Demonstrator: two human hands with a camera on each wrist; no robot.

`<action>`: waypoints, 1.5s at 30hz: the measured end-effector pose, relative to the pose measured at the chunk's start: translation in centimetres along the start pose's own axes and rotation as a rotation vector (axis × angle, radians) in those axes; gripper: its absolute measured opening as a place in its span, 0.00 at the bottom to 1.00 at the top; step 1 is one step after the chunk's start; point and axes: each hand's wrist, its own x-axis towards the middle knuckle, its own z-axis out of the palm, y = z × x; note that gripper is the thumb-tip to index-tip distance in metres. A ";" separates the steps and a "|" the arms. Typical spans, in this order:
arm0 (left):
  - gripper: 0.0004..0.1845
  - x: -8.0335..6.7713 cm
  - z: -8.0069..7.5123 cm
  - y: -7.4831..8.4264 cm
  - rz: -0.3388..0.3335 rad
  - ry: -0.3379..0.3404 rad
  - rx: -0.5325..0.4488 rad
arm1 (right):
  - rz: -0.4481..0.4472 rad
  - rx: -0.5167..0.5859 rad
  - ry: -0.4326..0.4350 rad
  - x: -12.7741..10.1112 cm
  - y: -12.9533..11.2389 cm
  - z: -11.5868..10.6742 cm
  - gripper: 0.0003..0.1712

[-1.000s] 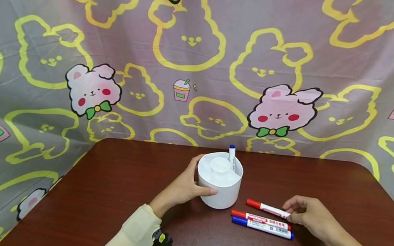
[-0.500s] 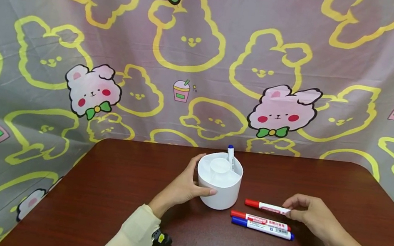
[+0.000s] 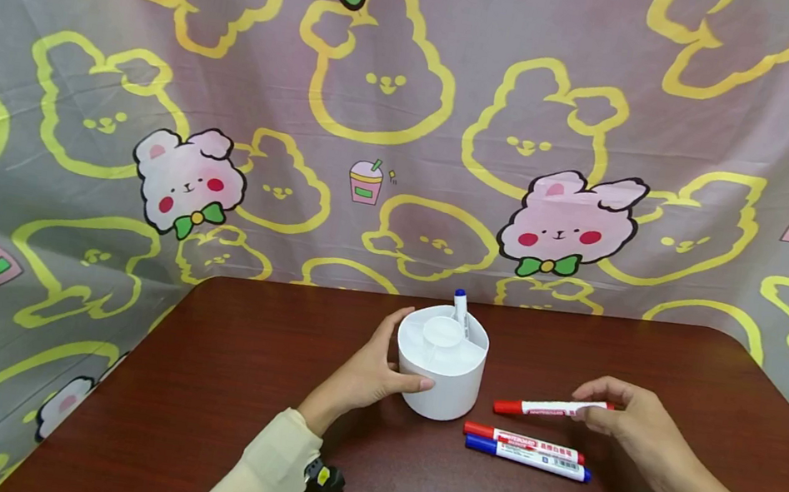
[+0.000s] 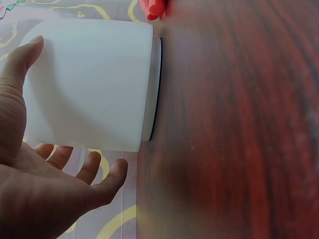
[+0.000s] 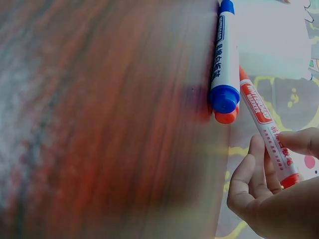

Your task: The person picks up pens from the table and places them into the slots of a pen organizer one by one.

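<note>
- Brown tabletop (image 3: 230, 391) carries everything; a red marker (image 3: 546, 406) is lifted just off it, pinched at its tail by the right hand (image 3: 629, 430).
- Left hand (image 3: 368, 377) cups the white holder (image 3: 441, 370) nearby.
- Such an end pinch could let the marker droop or slip.
</note>
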 end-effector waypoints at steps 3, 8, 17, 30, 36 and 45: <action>0.59 0.0 0.0 0.0 -0.003 0.001 0.012 | -0.009 0.053 -0.002 0.1 0.0 0.0 0.17; 0.59 0.0 -0.1 -0.1 -0.002 0.008 0.033 | -0.031 0.121 0.007 0.2 0.0 -0.2 0.12; 0.57 0.1 -0.2 -0.2 0.014 0.009 0.062 | -0.103 0.314 -0.004 0.4 -0.4 -0.9 0.07; 0.53 0.0 -0.3 -0.2 -0.028 -0.028 -0.037 | -0.186 0.548 -0.021 0.6 -2.2 -2.0 0.14; 0.52 0.2 -0.4 -0.4 -0.019 -0.043 -0.076 | -0.230 0.611 -0.043 1.0 -3.1 -2.3 0.14; 0.53 0.4 -0.3 -0.6 0.005 -0.027 -0.066 | -0.295 0.731 -0.082 1.6 -4.5 -2.1 0.15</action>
